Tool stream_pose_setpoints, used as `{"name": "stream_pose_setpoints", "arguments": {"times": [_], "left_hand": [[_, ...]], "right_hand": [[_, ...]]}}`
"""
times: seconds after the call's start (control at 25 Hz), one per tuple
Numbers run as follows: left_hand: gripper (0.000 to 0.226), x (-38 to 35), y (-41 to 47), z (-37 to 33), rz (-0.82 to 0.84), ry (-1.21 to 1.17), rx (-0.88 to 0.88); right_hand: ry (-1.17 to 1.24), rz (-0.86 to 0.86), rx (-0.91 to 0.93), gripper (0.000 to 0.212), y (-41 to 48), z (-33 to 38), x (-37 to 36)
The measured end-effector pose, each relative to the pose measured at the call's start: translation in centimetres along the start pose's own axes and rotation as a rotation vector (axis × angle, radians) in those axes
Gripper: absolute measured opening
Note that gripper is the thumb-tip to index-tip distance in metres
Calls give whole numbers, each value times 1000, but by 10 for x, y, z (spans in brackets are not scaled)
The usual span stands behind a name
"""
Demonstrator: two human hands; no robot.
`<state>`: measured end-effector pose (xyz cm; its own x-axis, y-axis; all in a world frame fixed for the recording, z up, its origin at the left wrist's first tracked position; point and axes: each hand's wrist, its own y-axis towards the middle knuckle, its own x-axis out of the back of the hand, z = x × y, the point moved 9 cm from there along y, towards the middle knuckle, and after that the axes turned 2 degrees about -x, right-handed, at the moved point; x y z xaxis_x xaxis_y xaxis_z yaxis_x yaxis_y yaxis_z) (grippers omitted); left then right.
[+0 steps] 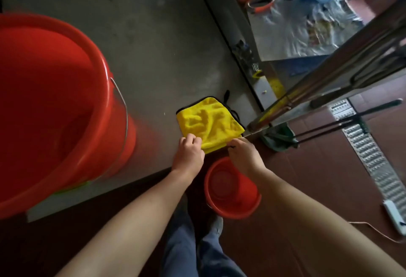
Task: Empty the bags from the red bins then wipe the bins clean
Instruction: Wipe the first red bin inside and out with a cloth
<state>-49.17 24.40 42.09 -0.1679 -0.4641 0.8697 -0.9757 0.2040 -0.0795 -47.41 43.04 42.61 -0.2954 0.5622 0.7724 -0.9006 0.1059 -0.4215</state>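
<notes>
A yellow cloth (208,123) with a dark edge lies folded near the front right corner of the grey table (153,46). My left hand (189,153) pinches its near left edge with curled fingers. My right hand (245,156) pinches its near right corner. A large red bin (55,105) with a metal handle stands on the table at the left, with no bag visible inside. A smaller red bin (230,188) stands on the floor below my hands, also with no bag in it.
A metal rack (329,74) with slanted bars stands right of the table. Clear plastic bags (307,24) lie behind it. A floor drain grate (371,156) and a white power strip (395,215) lie on the red tile floor at the right. My legs (197,250) show below.
</notes>
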Motion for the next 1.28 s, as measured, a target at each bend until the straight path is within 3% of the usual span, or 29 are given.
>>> {"name": "stream_pose_setpoints", "arguments": {"times": [0.08, 0.28, 0.44, 0.56, 0.68, 0.76, 0.88, 1.0, 1.28], "left_hand": [[18, 10, 1, 1, -29, -91, 28], [21, 30, 1, -11, -65, -138, 16], [17, 41, -3, -7, -134, -240, 125], [13, 62, -1, -15, -180, -291, 163], [11, 95, 8, -32, -173, -317, 134], [12, 122, 14, -45, -147, -302, 117], [36, 167, 11, -74, -69, -255, 26], [67, 196, 6, -102, 47, -53, -121], [25, 315, -5, -138, -224, -151, -147]], "right_hand": [[-48, -65, 61, 27, -2, 9, 6], [-409, -144, 223, 64, -5, 42, 0], [-455, -171, 286, 82, -9, 56, -22], [-370, -282, 263, 70, -14, 64, -13], [-245, -409, 253, 39, -21, 80, 23], [-174, -385, 251, 25, -24, 90, 49], [-61, -265, 304, 14, -29, 111, 91], [45, -162, 337, 11, -37, 132, 136], [-30, -103, 455, 14, -70, 200, 215]]}}
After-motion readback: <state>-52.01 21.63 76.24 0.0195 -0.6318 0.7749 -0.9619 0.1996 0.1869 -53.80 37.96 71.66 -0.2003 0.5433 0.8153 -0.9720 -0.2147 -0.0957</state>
